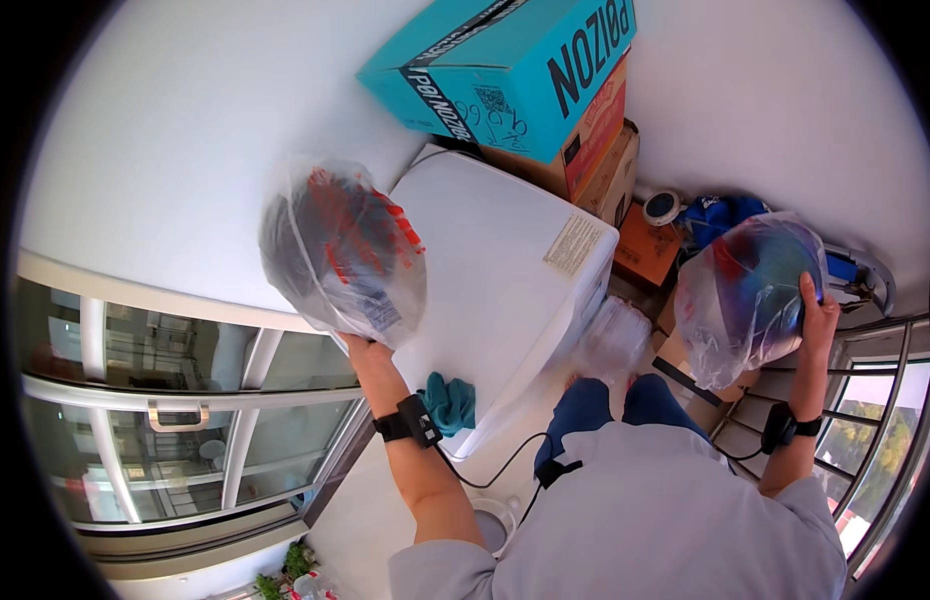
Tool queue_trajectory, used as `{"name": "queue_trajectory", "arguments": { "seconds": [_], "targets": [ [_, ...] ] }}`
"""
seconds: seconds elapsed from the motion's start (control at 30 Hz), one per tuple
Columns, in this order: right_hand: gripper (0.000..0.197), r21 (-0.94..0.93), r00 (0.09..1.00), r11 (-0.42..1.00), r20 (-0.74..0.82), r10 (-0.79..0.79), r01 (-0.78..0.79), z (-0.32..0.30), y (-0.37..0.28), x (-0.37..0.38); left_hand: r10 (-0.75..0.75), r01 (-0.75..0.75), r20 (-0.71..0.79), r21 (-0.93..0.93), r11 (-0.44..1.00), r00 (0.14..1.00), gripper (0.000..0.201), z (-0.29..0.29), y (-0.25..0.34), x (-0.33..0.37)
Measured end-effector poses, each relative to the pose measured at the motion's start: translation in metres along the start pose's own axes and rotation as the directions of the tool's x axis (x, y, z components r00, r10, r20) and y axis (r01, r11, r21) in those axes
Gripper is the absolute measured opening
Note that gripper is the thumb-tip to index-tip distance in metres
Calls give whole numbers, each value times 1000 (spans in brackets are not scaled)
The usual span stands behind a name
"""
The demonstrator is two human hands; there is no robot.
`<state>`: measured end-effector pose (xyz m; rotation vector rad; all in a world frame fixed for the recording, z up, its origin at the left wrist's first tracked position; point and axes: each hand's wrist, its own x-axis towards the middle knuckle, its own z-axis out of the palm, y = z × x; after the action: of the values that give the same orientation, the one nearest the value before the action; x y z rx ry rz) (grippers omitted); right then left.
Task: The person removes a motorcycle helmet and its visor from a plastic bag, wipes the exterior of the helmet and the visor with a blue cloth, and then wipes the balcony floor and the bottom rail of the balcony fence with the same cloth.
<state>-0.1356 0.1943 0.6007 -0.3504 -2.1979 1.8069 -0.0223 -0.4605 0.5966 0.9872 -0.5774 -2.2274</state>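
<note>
My left hand [365, 352] is raised over the left side of a white box-shaped appliance [485, 250], gripping a clear plastic bag with red print [347, 255] from below. Inside that bag is a large, rounded dark thing; its kind does not show clearly. Most of the left fingers are hidden behind it. Out to the right, my right hand [819, 312] grips the side of a second clear bag [750, 300], thumb against the plastic. A rounded, shiny blue-green thing fills this one. A crumpled teal cloth [448, 403] lies at the appliance's near edge.
Behind the appliance, a turquoise carton [505, 80] tops a stack of brown boxes [610, 165]. An orange box [645, 245] and a clear plastic bundle [615, 338] sit beside it. Glazed doors [175, 405] line the left, a barred window [875, 420] the right. A bucket [497, 525] stands near me.
</note>
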Motion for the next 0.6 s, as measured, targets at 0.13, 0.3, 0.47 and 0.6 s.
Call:
{"name": "queue_trajectory", "arguments": {
  "seconds": [0.13,0.3,0.47,0.6],
  "targets": [
    [26,-5,987,990,88,-138,139,16,-34,15,-22,22,-123,4,1000,992,52,-56,-27,27],
    [24,2,984,987,77,-161,161,52,-61,17,-2,14,-214,53,999,977,54,-101,-43,40],
    [22,35,983,986,85,-164,162,69,-74,14,-179,190,-70,212,959,981,53,-121,-35,36],
    [21,52,972,977,105,-209,205,84,-103,7,307,-179,96,950,255,947,56,-134,-21,-35]
  ]
}}
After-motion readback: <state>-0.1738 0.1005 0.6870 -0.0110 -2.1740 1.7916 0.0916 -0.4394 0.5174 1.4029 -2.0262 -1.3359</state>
